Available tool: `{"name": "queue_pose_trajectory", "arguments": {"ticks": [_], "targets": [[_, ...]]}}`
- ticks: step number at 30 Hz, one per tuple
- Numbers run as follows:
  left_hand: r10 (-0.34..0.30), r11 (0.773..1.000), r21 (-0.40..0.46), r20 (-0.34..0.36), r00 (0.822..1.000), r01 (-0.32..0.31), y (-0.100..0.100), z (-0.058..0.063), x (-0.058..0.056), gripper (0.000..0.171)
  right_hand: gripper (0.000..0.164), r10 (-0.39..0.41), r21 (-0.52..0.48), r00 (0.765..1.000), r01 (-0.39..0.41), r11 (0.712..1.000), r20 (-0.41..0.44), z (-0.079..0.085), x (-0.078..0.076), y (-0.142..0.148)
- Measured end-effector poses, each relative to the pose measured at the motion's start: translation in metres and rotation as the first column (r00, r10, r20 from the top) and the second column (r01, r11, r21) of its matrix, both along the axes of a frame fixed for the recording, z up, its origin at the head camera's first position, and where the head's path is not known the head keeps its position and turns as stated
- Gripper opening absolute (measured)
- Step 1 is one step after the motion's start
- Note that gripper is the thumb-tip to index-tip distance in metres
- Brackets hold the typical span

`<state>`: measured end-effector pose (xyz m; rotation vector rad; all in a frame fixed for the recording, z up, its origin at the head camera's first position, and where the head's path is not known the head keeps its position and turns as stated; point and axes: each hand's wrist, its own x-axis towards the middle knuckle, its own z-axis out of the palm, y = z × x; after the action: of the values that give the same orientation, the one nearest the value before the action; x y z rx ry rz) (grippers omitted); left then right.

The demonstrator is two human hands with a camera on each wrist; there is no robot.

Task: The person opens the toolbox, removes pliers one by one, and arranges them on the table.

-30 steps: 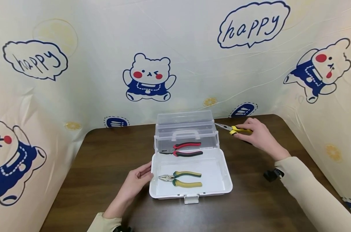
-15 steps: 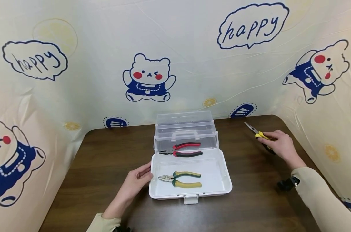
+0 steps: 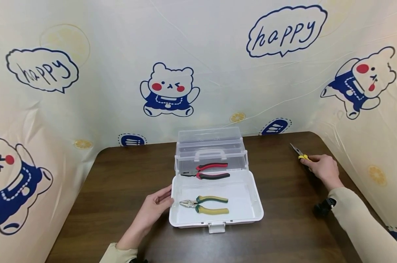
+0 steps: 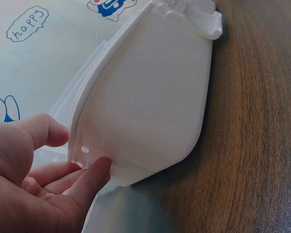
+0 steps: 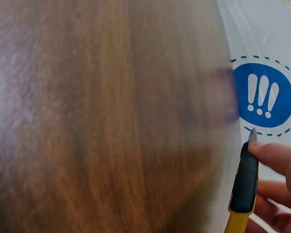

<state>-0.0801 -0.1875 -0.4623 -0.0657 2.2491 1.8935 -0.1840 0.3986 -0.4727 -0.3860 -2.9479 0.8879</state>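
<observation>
A white toolbox [image 3: 218, 190] with a raised clear lid [image 3: 207, 136] stands mid-table. My left hand [image 3: 151, 209] holds its left side, thumb at the rim and fingers against the outer wall [image 4: 145, 97]. My right hand [image 3: 324, 168] grips yellow-and-black needle-nose pliers [image 3: 298, 150] at the table's right side, the jaws pointing to the back left. In the right wrist view, the black-and-yellow handle [image 5: 245, 182] shows under the thumb. Inside the box lie green-and-yellow combination pliers [image 3: 211, 210]. Red-and-black pliers [image 3: 213, 176] lie behind them by the lid.
Brown wooden tabletop [image 3: 129, 171] surrounds the box. A printed cloth [image 3: 218, 91] hangs behind the table and along both sides. The box's white latch [image 3: 216, 228] hangs at its front edge.
My right hand has carried the needle-nose pliers rightward, away from the toolbox, and the pliers have turned to point more toward the back. The left hand stays at the box.
</observation>
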Motion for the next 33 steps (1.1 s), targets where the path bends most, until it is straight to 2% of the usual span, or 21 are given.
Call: {"name": "queue_pose_trajectory", "arguments": {"ticks": [7,11,19,27,33], "targets": [[-0.001,1.000,0.014,0.002,1.000,0.001,0.001,0.001,0.001,0.051,0.058,-0.039,0.044,0.999,0.040,0.998,-0.005,-0.007,0.000,-0.001],[-0.009,0.999,0.039,0.013,1.000,0.008,0.000,0.002,0.001,0.052,0.057,-0.002,0.025,1.000,0.002,1.000,-0.003,-0.003,0.001,-0.001],[-0.010,1.000,0.023,0.013,1.000,0.009,-0.001,0.003,0.000,0.052,0.059,0.107,-0.008,0.993,-0.107,0.994,0.051,0.002,0.005,0.005],[-0.014,1.000,0.025,0.013,1.000,0.013,-0.001,0.001,0.000,0.052,0.059,0.100,0.021,0.995,-0.100,0.995,0.022,-0.003,0.009,0.003],[-0.012,0.999,0.031,0.017,1.000,0.012,0.000,0.001,0.000,0.052,0.062,0.105,0.020,0.994,-0.105,0.994,0.034,-0.004,0.010,0.004]]}}
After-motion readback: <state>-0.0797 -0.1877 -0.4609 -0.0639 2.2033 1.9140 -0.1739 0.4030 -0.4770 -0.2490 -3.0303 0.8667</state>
